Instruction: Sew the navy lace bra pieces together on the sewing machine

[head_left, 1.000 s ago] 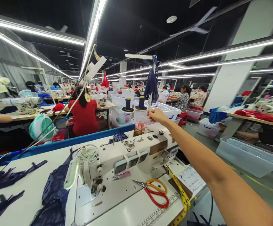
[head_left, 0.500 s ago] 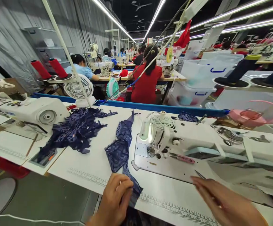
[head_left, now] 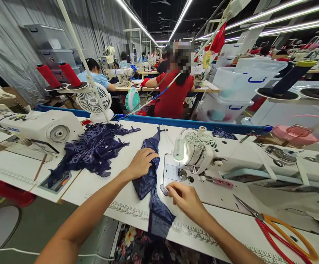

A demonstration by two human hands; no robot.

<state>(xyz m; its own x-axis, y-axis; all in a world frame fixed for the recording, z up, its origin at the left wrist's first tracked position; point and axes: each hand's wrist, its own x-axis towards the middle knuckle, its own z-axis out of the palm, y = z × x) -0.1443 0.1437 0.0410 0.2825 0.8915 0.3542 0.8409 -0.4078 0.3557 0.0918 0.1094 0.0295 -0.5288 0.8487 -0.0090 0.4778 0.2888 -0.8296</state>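
Scissors [head_left: 259,216] are lying lower right, probably parked for easy reach; right hand [head_left: 182,198], fingers loosely curled, is sitting lower centre by the sewing machine [head_left: 240,157], can't tell if pinching anything. Left hand [head_left: 144,162] is lying over the navy lace piece [head_left: 145,186] mid-frame on the desk [head_left: 93,183], likely steadying it, grip unclear. Beyond, the navy pile [head_left: 96,150] is sitting left of centre, probably keeping sewing space free.

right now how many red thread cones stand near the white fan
2: the left red cone, and the right red cone beside it, nearer the white fan. Neither is hidden; others farther back could be.
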